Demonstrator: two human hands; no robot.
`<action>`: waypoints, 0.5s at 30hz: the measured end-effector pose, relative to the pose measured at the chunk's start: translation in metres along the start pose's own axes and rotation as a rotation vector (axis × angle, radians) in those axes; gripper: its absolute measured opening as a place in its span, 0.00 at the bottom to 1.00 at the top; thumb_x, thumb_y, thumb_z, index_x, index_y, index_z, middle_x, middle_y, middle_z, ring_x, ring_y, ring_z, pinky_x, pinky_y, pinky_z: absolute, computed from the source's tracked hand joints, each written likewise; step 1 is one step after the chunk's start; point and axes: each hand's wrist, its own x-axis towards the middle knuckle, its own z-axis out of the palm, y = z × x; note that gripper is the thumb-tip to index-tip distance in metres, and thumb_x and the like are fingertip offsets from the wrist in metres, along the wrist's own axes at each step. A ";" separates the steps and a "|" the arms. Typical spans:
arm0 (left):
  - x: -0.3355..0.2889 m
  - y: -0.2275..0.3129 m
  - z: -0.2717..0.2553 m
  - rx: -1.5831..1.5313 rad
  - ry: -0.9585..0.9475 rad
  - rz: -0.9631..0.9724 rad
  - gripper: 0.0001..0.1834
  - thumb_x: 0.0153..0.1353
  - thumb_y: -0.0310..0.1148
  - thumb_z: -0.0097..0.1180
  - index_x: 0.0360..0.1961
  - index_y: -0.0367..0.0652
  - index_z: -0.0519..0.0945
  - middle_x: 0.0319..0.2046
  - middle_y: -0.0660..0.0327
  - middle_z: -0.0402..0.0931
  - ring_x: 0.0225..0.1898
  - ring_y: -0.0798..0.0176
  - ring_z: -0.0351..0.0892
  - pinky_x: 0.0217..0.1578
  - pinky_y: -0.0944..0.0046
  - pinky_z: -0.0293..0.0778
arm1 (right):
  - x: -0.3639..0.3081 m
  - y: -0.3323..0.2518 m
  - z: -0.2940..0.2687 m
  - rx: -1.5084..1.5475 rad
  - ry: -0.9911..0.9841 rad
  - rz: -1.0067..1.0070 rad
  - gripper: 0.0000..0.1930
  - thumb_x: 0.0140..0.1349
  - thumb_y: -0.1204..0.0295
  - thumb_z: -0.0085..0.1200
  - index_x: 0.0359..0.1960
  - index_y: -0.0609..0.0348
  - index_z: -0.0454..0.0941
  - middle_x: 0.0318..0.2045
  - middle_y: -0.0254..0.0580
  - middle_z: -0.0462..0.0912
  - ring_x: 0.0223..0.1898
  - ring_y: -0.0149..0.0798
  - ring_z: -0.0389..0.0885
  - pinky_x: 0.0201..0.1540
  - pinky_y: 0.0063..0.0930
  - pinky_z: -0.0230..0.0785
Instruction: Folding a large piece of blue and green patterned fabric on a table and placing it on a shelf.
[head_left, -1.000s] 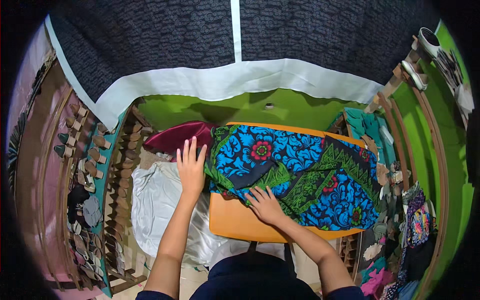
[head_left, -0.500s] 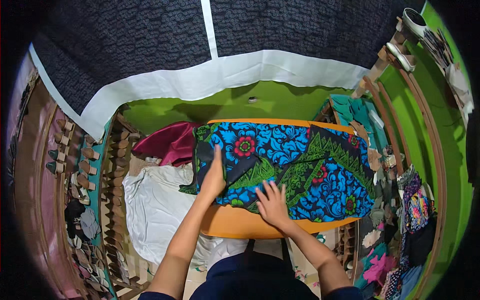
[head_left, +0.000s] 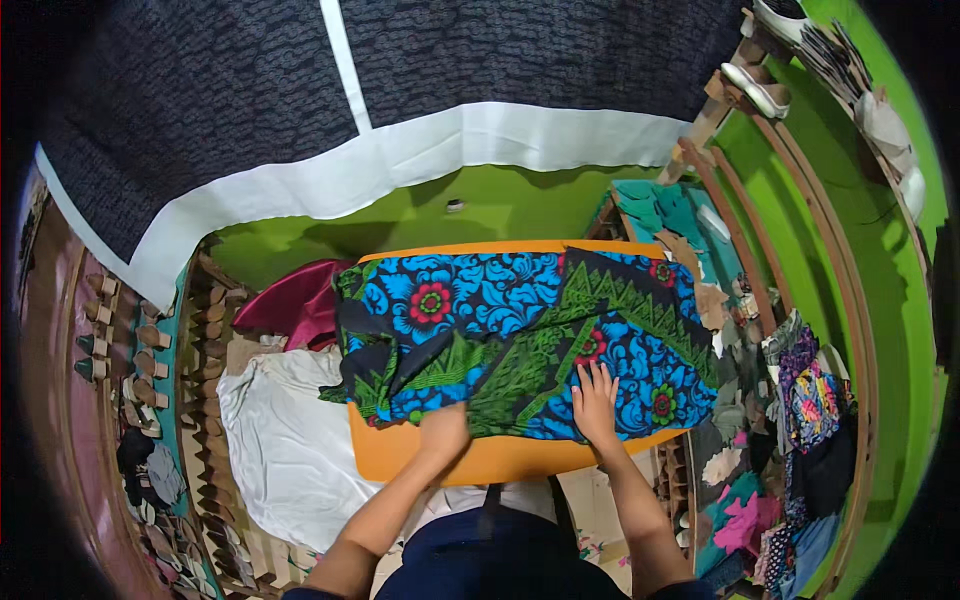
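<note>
A blue, black and green patterned cloth (head_left: 510,280) with red flowers lies rumpled over an orange padded board (head_left: 450,474) before me. At the cloth's near edge, my left hand (head_left: 445,430) is closed on the fabric, its fingertips hidden. My right hand (head_left: 597,402) lies flat on the right half of the cloth, fingers open. Folds run across the middle between the two hands, and the left end of the cloth hangs over the board's side.
Left of the board lie a white cloth (head_left: 285,440) and a shiny maroon cloth (head_left: 295,300). Wooden shoe forms (head_left: 212,370) line a rack at left. Fabric scraps (head_left: 745,520) fill the right side. A dark curtain (head_left: 520,60) with a white border hangs ahead.
My left hand has come down from the cloth's left part to its near edge and closed. My right hand has shifted right over the cloth. The view has swung slightly right.
</note>
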 end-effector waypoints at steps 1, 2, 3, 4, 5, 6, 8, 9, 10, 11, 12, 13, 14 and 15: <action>-0.002 -0.007 -0.008 0.124 -0.012 0.005 0.06 0.47 0.31 0.52 0.26 0.40 0.75 0.21 0.53 0.77 0.24 0.50 0.78 0.29 0.54 0.70 | 0.002 0.008 -0.004 0.001 0.002 0.001 0.21 0.61 0.66 0.44 0.55 0.59 0.66 0.58 0.52 0.61 0.63 0.54 0.52 0.62 0.59 0.36; -0.005 -0.014 -0.012 0.162 0.005 0.008 0.06 0.45 0.30 0.52 0.26 0.41 0.75 0.21 0.53 0.77 0.24 0.51 0.78 0.29 0.54 0.70 | 0.002 0.016 -0.009 -0.002 0.007 -0.009 0.21 0.60 0.66 0.44 0.55 0.59 0.66 0.58 0.52 0.61 0.63 0.55 0.52 0.62 0.59 0.36; -0.007 -0.017 -0.015 0.202 0.023 0.009 0.06 0.43 0.29 0.52 0.25 0.42 0.75 0.20 0.53 0.77 0.25 0.52 0.79 0.30 0.54 0.70 | 0.004 0.023 -0.014 -0.005 0.013 -0.020 0.21 0.60 0.67 0.44 0.55 0.59 0.67 0.58 0.52 0.61 0.63 0.55 0.52 0.62 0.60 0.37; -0.006 -0.012 -0.019 0.282 -0.044 -0.030 0.06 0.46 0.30 0.51 0.27 0.42 0.74 0.27 0.53 0.78 0.31 0.55 0.78 0.33 0.56 0.69 | 0.005 0.035 -0.018 -0.008 0.019 -0.012 0.21 0.60 0.67 0.44 0.55 0.59 0.67 0.58 0.52 0.61 0.63 0.55 0.52 0.62 0.60 0.37; -0.004 -0.002 -0.019 0.283 -0.044 -0.029 0.06 0.46 0.30 0.51 0.27 0.42 0.74 0.27 0.53 0.78 0.31 0.55 0.78 0.33 0.56 0.69 | 0.006 0.044 -0.020 -0.009 0.019 -0.011 0.21 0.60 0.67 0.44 0.55 0.59 0.67 0.58 0.52 0.61 0.63 0.55 0.52 0.62 0.60 0.37; 0.001 0.011 -0.019 0.354 0.032 -0.057 0.09 0.48 0.30 0.49 0.31 0.41 0.74 0.33 0.53 0.76 0.35 0.56 0.76 0.36 0.58 0.68 | 0.007 0.053 -0.023 -0.036 0.030 -0.018 0.21 0.60 0.66 0.44 0.55 0.59 0.66 0.59 0.52 0.61 0.63 0.55 0.52 0.62 0.60 0.36; 0.015 0.044 -0.023 0.418 0.308 -0.059 0.19 0.52 0.29 0.44 0.46 0.37 0.70 0.46 0.53 0.68 0.44 0.57 0.68 0.43 0.61 0.63 | 0.014 0.061 -0.032 -0.082 0.031 -0.021 0.22 0.60 0.66 0.45 0.56 0.58 0.65 0.58 0.52 0.61 0.63 0.54 0.52 0.61 0.60 0.37; 0.023 0.065 -0.027 0.355 0.398 0.033 0.24 0.49 0.28 0.46 0.51 0.36 0.67 0.47 0.53 0.68 0.45 0.55 0.68 0.45 0.59 0.63 | 0.020 0.063 -0.031 -0.084 0.030 -0.018 0.22 0.60 0.66 0.45 0.56 0.58 0.65 0.58 0.52 0.61 0.63 0.54 0.52 0.61 0.60 0.37; 0.031 0.090 -0.039 0.152 0.408 0.141 0.26 0.47 0.25 0.48 0.51 0.36 0.67 0.47 0.52 0.68 0.47 0.52 0.67 0.47 0.56 0.62 | 0.026 0.064 -0.030 -0.085 0.027 -0.060 0.22 0.60 0.66 0.44 0.56 0.58 0.64 0.59 0.52 0.61 0.63 0.53 0.53 0.61 0.60 0.38; 0.043 0.103 -0.035 -0.005 0.349 0.277 0.28 0.44 0.24 0.49 0.52 0.36 0.66 0.48 0.51 0.67 0.50 0.51 0.66 0.49 0.55 0.62 | 0.032 0.061 -0.029 -0.085 0.021 -0.110 0.23 0.60 0.66 0.44 0.57 0.58 0.64 0.59 0.52 0.61 0.63 0.53 0.53 0.61 0.60 0.38; 0.051 0.119 -0.022 0.000 0.346 0.333 0.27 0.47 0.26 0.49 0.53 0.37 0.65 0.49 0.51 0.67 0.53 0.50 0.65 0.51 0.54 0.61 | 0.038 0.056 -0.025 -0.093 0.001 -0.139 0.23 0.60 0.65 0.43 0.58 0.58 0.62 0.59 0.51 0.61 0.63 0.52 0.54 0.61 0.60 0.40; 0.060 0.135 -0.013 -0.048 0.314 0.393 0.28 0.51 0.32 0.50 0.55 0.38 0.64 0.52 0.51 0.65 0.55 0.51 0.63 0.55 0.53 0.58 | 0.044 0.050 -0.019 -0.030 -0.007 -0.191 0.24 0.61 0.64 0.43 0.58 0.58 0.62 0.60 0.50 0.60 0.63 0.50 0.53 0.61 0.59 0.41; 0.069 0.148 0.000 -0.048 0.294 0.428 0.27 0.53 0.36 0.50 0.56 0.40 0.65 0.55 0.52 0.63 0.57 0.50 0.61 0.57 0.52 0.56 | 0.048 0.043 -0.013 -0.074 -0.041 -0.249 0.24 0.61 0.64 0.43 0.58 0.57 0.62 0.60 0.49 0.60 0.63 0.50 0.53 0.61 0.59 0.41; 0.077 0.156 0.016 -0.047 0.274 0.462 0.27 0.56 0.39 0.49 0.57 0.42 0.65 0.57 0.53 0.62 0.59 0.50 0.60 0.58 0.51 0.55 | 0.052 0.041 -0.009 -0.117 -0.076 -0.306 0.24 0.61 0.64 0.42 0.59 0.56 0.62 0.60 0.49 0.60 0.63 0.49 0.54 0.61 0.58 0.42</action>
